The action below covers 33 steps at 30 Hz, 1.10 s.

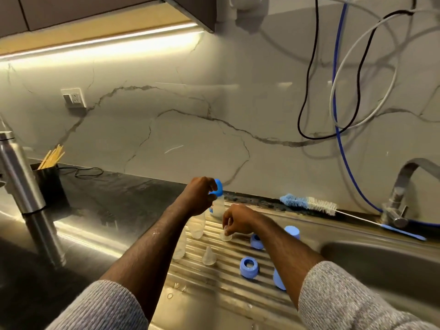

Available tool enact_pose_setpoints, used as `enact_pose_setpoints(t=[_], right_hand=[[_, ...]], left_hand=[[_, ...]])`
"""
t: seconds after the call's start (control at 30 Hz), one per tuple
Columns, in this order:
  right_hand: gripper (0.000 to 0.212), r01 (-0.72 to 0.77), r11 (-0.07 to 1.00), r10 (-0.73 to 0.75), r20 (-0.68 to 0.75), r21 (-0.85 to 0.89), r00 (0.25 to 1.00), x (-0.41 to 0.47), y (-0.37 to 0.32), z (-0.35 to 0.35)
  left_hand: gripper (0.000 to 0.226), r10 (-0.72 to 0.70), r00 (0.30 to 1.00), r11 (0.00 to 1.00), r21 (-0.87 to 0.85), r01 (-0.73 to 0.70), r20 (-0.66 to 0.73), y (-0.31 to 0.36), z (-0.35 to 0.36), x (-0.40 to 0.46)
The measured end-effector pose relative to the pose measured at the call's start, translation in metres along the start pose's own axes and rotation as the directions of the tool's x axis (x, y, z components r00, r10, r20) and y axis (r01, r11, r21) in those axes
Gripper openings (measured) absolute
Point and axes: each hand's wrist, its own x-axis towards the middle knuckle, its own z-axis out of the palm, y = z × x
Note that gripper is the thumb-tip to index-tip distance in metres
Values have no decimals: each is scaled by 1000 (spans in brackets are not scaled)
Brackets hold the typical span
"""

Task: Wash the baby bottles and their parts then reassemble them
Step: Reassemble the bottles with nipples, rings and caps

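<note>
Left hand (198, 195) grips capped bottle (217, 201); right hand (234, 221) pinches teat (225, 235)

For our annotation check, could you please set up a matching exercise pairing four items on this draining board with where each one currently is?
Column one:
1. capped bottle
2. bottle brush
3. loose clear teat
4. small clear teat

Column two:
A. along the back edge, near the tap
B. standing free on the ribs of the draining board
C. under the right hand
D. held by the left hand

Pairs: 1-D, 2-A, 3-B, 4-C
</note>
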Motion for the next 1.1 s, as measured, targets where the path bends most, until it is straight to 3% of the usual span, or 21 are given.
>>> enact_pose_setpoints(t=[0.1,0.23,0.33,0.43,0.53,0.67,0.8,0.9,1.1], right_hand=[[20,-17,1000,18,-210,6,978,-8,10,-8],[8,-56,980,139,-460,190,877,-37,36,-34],[7,-54,980,156,-565,192,810,-71,59,-42],[2,-19,983,134,-643,183,754,-102,72,-43],[3,27,969,154,-692,244,705,-130,81,-45],[14,90,954,150,-717,285,681,-158,95,-42],[14,170,882,234,-722,440,651,-182,117,-31],[18,175,834,294,-689,524,663,-200,140,-17],[18,190,700,410,-606,688,682,-238,178,8]], left_hand=[[35,6,1000,999,-39,-6,-12,11,18,-4],[37,10,999,998,-60,-7,45,26,53,-10],[47,-2,983,999,-44,10,184,46,84,-14],[55,-1,922,998,65,-26,387,65,109,-18],[51,-40,889,993,120,-17,455,74,118,-19],[42,-101,937,992,102,71,333,76,122,-22],[40,-134,990,978,-168,126,-41,85,114,-20],[38,-87,970,945,-326,8,-228,116,105,-19],[39,113,955,805,-538,-250,-275,215,128,-35]])
